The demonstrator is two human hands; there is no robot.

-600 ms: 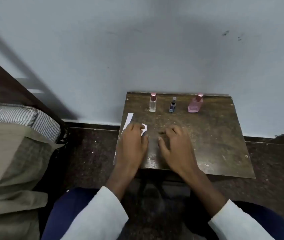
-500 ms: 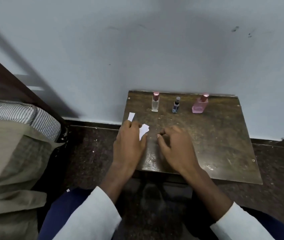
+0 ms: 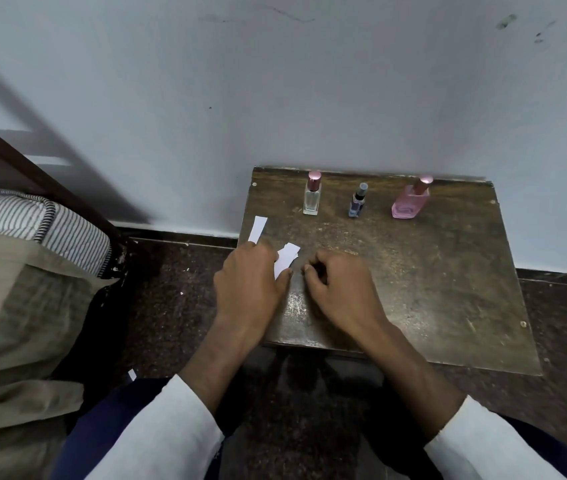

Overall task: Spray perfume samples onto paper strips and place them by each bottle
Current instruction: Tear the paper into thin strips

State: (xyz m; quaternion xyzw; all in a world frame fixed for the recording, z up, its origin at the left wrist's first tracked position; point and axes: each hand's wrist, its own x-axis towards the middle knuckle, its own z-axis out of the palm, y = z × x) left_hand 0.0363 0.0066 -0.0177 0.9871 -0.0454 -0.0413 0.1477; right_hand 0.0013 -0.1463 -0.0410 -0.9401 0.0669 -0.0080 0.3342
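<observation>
Sleeves: white cuffs at the bottom of the frame, left one and right one, over dark blue trousers.
Left hand: left hand, centre of frame at the near left edge of the small worn dark wooden table; fingers curled down over white paper strips, gripping them; knuckles up.
Paper strips: bent white ends stick out between thumb and fingers toward the right hand; one more narrow white strip end juts out beyond the knuckles at the table's left edge. How many strips are held, cannot tell.
Right hand: right hand, just right of the left, resting on the table top; fingers curled under, nothing seen in them; thumb tip points at the strips, small gap between.
Floor: dark speckled floor; a small white paper scrap lies lower left near the knee.
Far row, upper centre: clear square glass bottle with pink cap, small blue bottle with black sprayer, flat pink bottle with pink cap, left to right, upright, apart, near the table's back edge.
Left of frame: striped mattress over beige cloth.
Behind: pale blue wall.
</observation>
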